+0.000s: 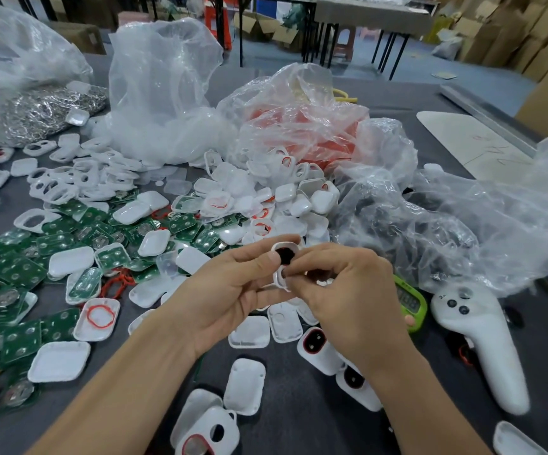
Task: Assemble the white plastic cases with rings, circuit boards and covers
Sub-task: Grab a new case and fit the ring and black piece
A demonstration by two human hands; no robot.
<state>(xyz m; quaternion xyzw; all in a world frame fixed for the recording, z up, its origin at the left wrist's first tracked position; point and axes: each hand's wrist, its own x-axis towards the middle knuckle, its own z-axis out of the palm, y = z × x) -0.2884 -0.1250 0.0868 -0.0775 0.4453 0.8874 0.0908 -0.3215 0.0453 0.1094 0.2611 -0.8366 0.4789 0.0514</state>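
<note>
A white plastic case with a dark oval opening is held upright above the table's middle. My left hand grips it from the left, thumb on its face. My right hand pinches its lower right edge. Green circuit boards lie in a heap at the left. White covers and case shells are scattered around. A cover with a red ring sits left of my left wrist. Two assembled cases lie below my right hand.
Clear plastic bags of parts stand behind the pile, one holding red rings. Metal rings fill a bag at far left. A white handheld controller and a green timer lie at the right.
</note>
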